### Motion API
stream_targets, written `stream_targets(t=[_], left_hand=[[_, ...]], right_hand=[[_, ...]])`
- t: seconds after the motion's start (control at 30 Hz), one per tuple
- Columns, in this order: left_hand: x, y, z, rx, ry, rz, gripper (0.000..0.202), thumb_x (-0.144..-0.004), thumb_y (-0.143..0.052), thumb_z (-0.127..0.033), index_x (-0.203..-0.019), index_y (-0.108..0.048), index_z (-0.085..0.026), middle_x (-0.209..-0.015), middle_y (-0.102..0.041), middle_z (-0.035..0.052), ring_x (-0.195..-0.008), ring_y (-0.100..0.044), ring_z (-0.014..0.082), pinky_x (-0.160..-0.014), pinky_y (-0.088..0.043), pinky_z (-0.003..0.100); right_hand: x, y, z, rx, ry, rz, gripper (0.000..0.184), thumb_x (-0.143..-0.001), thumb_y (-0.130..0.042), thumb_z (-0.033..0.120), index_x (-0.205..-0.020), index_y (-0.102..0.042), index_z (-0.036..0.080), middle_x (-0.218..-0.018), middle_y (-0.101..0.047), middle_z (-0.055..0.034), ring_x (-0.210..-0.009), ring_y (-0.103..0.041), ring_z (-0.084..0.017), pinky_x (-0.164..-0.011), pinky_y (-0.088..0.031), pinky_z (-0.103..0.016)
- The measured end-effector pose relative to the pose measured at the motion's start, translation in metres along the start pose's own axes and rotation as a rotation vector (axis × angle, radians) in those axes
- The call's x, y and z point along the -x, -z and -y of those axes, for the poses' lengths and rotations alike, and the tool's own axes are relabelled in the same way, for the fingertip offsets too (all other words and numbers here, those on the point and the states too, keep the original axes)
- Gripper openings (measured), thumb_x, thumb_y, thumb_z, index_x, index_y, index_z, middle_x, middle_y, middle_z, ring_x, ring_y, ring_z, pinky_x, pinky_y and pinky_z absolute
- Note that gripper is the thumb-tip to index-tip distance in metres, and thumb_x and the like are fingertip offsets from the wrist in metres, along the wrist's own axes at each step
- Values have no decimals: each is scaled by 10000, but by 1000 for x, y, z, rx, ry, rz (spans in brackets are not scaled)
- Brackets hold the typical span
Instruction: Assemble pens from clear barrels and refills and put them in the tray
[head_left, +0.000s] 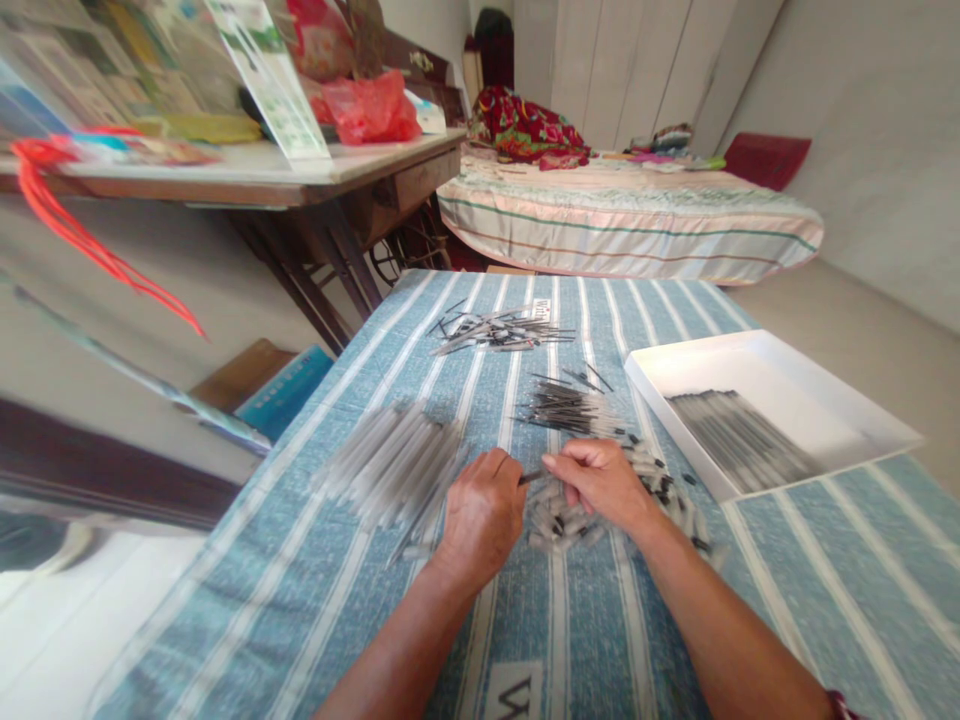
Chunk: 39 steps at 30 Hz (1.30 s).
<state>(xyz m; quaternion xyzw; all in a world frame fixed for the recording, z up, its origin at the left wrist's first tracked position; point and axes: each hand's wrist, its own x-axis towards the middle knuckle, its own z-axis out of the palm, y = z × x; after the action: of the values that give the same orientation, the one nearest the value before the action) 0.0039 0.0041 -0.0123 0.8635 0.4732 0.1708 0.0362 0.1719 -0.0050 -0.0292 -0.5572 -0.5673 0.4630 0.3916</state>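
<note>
My left hand is closed round a slim pen, whose dark end sticks out to the right; the rest is hidden in the fist. Thumb and fingers of my right hand pinch at that dark end. To the left lies a row of translucent grey pen barrels, blurred. Under and beside my right hand are loose clear pen caps with black ends. Just beyond sits a bundle of thin black-tipped refills.
An open white box on the right holds a row of dark-filled pens. Farther back is a scattered heap of thin dark and clear sticks. A striped blue cloth covers the table. A desk and bed stand beyond.
</note>
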Motion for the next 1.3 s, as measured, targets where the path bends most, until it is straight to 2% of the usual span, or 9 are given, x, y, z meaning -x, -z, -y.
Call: stream_targets(t=[0.17,0.3,0.43,0.53,0.6,0.7,0.97,1.13,1.3], left_hand=[[-1,2,1,52,41,-34,105,-772,-536,-182,-668,-532,-178,-729,-561,43,-677,-513,169,-613,-383,271],[-2,6,8,276,166,-111,128,-730,-591,-225,-623,-545,-175,-698,-536,5,-626,-504,126,-596,-380,241],[-6,8,17,516,357,-172,170,-656,-664,-307,-591,-581,-173,-604,-511,-37,-507,-444,87,-496,-340,214],[-8,6,21,738,468,-171,214,-626,-687,-349,-572,-586,-168,-498,-469,-59,-446,-390,73,-432,-296,202],[-9,5,21,866,523,-157,231,-604,-703,-353,-558,-584,-161,-451,-443,-66,-420,-363,66,-407,-270,197],[-10,5,19,994,557,-144,217,-594,-714,-331,-561,-597,-151,-448,-473,-57,-425,-384,68,-408,-274,194],[-12,16,14,1168,585,-185,139,-611,-700,-270,-615,-634,-148,-476,-558,-34,-466,-472,88,-456,-362,195],[-12,15,15,1212,584,-221,129,-607,-705,-252,-634,-641,-144,-482,-565,-30,-473,-482,89,-454,-367,194],[-12,14,15,1239,583,-217,116,-612,-703,-238,-634,-638,-144,-484,-570,-30,-475,-483,83,-455,-367,185]], right_hand=[[-1,1,1,5,29,9,450,-818,-496,487,-486,-424,192,-375,-492,46,-291,-372,-62,-329,-263,-183],[-1,8,3,101,117,0,351,-827,-502,404,-555,-493,183,-432,-500,48,-358,-413,-71,-394,-301,-186],[1,11,6,435,218,70,130,-795,-538,246,-722,-625,183,-527,-549,39,-495,-493,-94,-497,-322,-195],[3,7,8,746,241,171,146,-795,-519,211,-730,-650,200,-608,-618,6,-591,-556,-127,-554,-324,-220],[5,3,10,917,204,213,159,-802,-513,234,-745,-659,206,-634,-644,-21,-625,-582,-157,-566,-321,-240],[6,0,13,1068,140,244,190,-820,-495,280,-796,-669,210,-673,-667,-56,-650,-604,-190,-572,-327,-258],[5,-1,13,1106,109,251,198,-824,-490,301,-826,-654,190,-731,-673,-85,-700,-622,-217,-581,-334,-272],[3,0,10,1079,119,225,176,-785,-517,287,-885,-616,182,-760,-671,-71,-708,-612,-201,-579,-317,-260],[2,-1,5,1000,139,162,119,-729,-543,248,-808,-603,183,-665,-641,-36,-631,-577,-170,-547,-283,-247]])
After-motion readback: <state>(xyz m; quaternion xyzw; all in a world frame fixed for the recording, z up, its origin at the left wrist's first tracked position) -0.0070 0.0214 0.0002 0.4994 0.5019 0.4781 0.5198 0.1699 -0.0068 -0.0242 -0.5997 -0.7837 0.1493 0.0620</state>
